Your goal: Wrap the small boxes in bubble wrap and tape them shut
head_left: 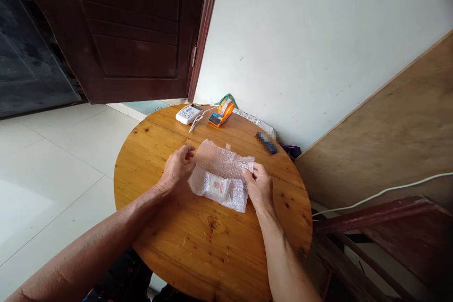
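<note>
A sheet of clear bubble wrap [222, 164] lies on the round wooden table [198, 236], folded over a small white packet with a pink mark [217, 185]. My left hand [177, 169] pinches the wrap's far left edge with closed fingers. My right hand [260, 186] grips the right edge of the folded flap, fingers closed on it. The flap is lifted slightly above the packet.
At the table's far side stand a white device with a cable [188, 113], an orange tape dispenser [221, 114] and a dark flat object [266, 142]. A dark wooden door [134, 33] and a white wall are behind. A wooden board [389, 151] leans at right.
</note>
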A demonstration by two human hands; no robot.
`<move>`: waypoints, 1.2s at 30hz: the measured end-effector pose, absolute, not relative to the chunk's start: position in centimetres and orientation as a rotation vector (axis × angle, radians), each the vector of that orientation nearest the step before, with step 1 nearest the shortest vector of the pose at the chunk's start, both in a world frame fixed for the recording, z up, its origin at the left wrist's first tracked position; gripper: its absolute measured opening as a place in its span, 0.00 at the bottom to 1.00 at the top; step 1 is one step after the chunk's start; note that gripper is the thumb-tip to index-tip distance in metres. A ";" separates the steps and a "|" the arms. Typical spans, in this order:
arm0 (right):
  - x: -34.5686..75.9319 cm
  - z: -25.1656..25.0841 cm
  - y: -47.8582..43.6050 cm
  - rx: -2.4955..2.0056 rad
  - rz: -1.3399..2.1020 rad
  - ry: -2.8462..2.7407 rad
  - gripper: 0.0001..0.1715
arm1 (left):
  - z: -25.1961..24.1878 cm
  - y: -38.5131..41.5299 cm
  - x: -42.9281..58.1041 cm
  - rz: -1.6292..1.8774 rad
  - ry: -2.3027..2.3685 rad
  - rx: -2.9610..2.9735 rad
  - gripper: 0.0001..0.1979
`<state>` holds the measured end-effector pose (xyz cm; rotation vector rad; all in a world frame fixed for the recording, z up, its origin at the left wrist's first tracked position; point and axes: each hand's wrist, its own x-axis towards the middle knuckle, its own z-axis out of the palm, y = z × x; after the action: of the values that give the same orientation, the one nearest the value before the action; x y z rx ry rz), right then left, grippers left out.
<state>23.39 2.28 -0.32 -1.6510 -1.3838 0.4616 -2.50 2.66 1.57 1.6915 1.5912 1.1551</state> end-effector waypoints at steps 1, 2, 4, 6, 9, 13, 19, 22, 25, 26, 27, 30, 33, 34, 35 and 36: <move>23.4 -0.3 2.3 -1.692 0.426 -1.416 0.20 | 1.6 2.6 -2.5 1.204 1.560 1.765 0.15; 23.4 -0.3 2.2 -1.734 0.392 -1.442 0.21 | 1.7 2.5 -2.6 1.226 1.490 1.862 0.14; 23.4 -0.1 2.1 -1.814 0.331 -1.474 0.24 | 2.1 2.2 -2.6 1.171 1.279 2.063 0.15; 23.3 0.3 2.0 -1.887 0.278 -1.488 0.25 | 2.5 1.8 -2.6 1.033 1.127 2.219 0.19; 23.1 0.6 1.9 -1.964 0.232 -1.515 0.26 | 3.3 1.3 -2.4 0.853 1.106 2.366 0.24; 23.2 0.6 2.0 -1.968 0.221 -1.543 0.24 | 4.4 0.9 -2.6 0.672 1.092 2.435 0.17; 23.4 0.4 2.1 -1.951 0.206 -1.541 0.21 | 6.7 -3.1 -3.5 0.678 0.876 2.662 0.04; 23.4 0.4 2.1 -1.963 0.194 -1.541 0.21 | 7.0 -6.5 -3.3 0.478 0.603 2.701 0.03; 23.4 0.4 2.2 -1.949 0.179 -1.543 0.21 | 6.1 -8.3 -2.8 0.281 0.426 2.633 0.05; 23.4 0.3 2.2 -1.938 0.176 -1.543 0.21 | 5.8 -8.4 -2.6 0.277 0.431 2.616 0.05; 23.5 0.2 2.2 -1.925 0.175 -1.544 0.21 | 5.4 -8.3 -2.5 0.294 0.448 2.599 0.05; 23.5 0.1 2.2 -1.900 0.176 -1.539 0.19 | 4.8 -7.1 -2.1 0.361 0.488 2.513 0.05; 23.4 0.1 2.1 -1.895 0.171 -1.540 0.19 | 4.8 -6.2 -1.9 0.412 0.656 2.319 0.06; 23.3 0.1 2.2 -1.899 0.170 -1.540 0.19 | 4.8 -6.1 -1.7 0.439 0.715 2.251 0.07; 23.3 0.2 2.2 -1.903 0.170 -1.538 0.20 | 4.8 -6.1 -1.6 0.470 0.739 2.201 0.08; 23.3 0.2 2.2 -1.905 0.172 -1.536 0.20 | 4.8 -6.2 -1.5 0.499 0.724 2.176 0.08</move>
<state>23.27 2.22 0.20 -1.9049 -1.5359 0.1716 -1.51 -6.19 4.76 2.1758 0.7239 0.4985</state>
